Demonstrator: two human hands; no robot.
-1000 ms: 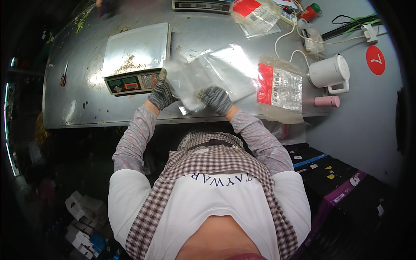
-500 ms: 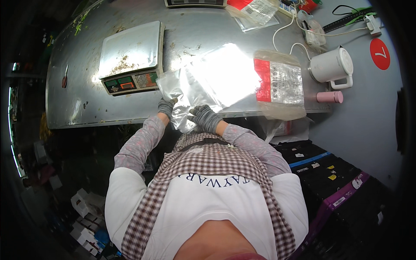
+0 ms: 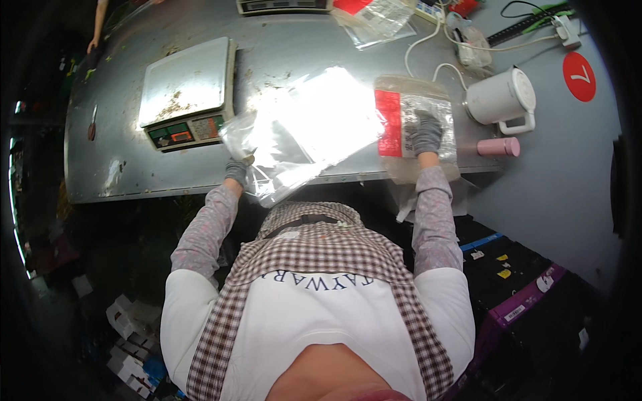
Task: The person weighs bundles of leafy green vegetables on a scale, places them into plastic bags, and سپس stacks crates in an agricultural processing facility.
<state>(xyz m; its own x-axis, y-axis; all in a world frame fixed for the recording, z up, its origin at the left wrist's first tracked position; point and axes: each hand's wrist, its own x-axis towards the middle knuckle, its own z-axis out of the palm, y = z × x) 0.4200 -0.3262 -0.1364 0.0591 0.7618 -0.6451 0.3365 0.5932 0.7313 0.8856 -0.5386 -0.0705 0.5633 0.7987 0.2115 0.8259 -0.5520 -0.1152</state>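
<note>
My left hand [image 3: 239, 171], in a grey knit glove, is closed on the lower left corner of a clear plastic bag [image 3: 274, 157]. The bag is part of a shiny, overlapping spread of clear plastic bags [image 3: 338, 117] lying on the metal table and partly over its front edge. To the right, my right hand [image 3: 426, 134], gloved the same way, rests on a stack of printed plastic bags [image 3: 390, 123] with a red panel. Its fingers point away from me and look stretched out over the stack.
A flat-topped scale [image 3: 184, 83] stands left on the metal table [image 3: 114, 154], near scissors [image 3: 92, 123]. At right are a white kettle [image 3: 498, 100], a pink bottle [image 3: 498, 147] and cables. Another person's arm [image 3: 97, 27] shows far left. Black crates [image 3: 535, 294] stand low right.
My right hand has left the clear bags and moved right onto the printed stack. My left hand keeps the clear bag's corner, which now lies more spread out. Another person's arm has appeared far left.
</note>
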